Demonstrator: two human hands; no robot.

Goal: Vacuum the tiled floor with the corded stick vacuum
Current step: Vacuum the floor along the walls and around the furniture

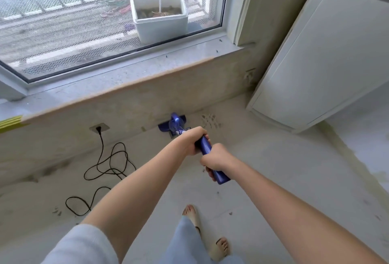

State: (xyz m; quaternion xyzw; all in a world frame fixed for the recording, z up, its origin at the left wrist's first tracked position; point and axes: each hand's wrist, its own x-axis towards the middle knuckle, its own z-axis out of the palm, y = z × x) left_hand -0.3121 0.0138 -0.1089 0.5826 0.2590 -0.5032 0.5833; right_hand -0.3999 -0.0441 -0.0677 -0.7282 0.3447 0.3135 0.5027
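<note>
Head view: two hands, left and right, fingers gripping one vacuum.

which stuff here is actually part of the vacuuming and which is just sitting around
Part of the job:
blue stick vacuum
left hand and right hand, both gripping its handle
black cord, plugged into the wall socket
tiled floor

Just there:
white planter box outside the window
white cabinet
window sill
</note>
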